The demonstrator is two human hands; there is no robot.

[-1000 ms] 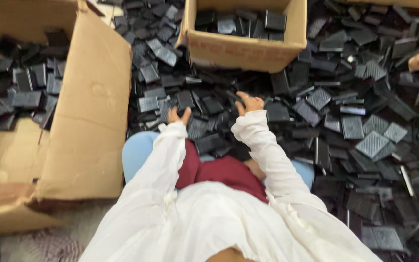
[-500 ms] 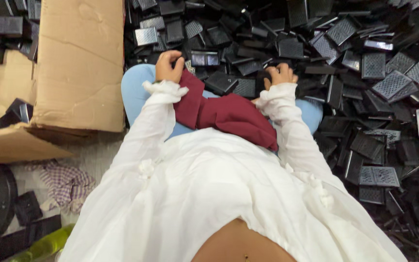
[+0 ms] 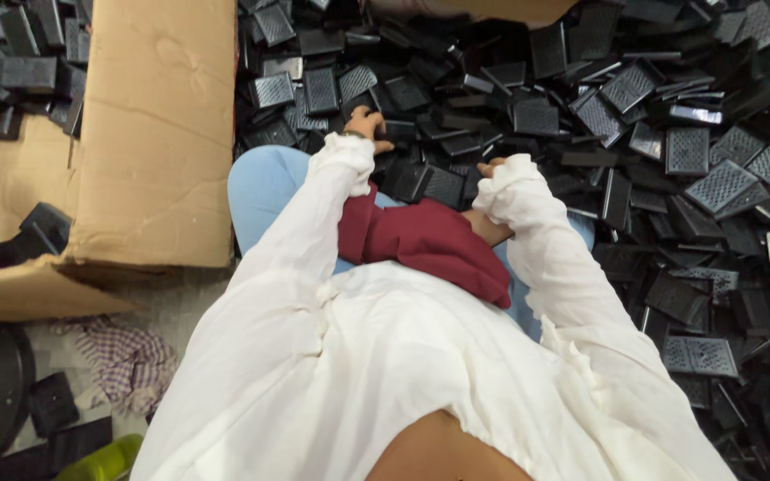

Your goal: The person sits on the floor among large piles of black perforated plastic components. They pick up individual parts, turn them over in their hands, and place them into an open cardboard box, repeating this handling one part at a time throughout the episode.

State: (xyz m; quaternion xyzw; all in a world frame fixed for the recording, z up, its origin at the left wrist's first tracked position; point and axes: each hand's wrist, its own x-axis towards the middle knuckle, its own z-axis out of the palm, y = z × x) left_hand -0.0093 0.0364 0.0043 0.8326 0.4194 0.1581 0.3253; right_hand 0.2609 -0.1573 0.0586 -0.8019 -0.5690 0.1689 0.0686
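Hands first, head view being all we've got: our left hand point(image 3: 369, 125) has slid up the frame since half a second ago and now curls its fingers on a black grid plate point(image 3: 398, 132) at the heap's near edge. Our right hand point(image 3: 490, 167) pulled back toward our lap; it's mostly hidden by the white sleeve point(image 3: 545, 240), so we can't tell if it's gripping anything. Hands sit apart. The cardboard box point(image 3: 158, 134) stays upper left, and the pile of black plates point(image 3: 670, 134) fills the right side.
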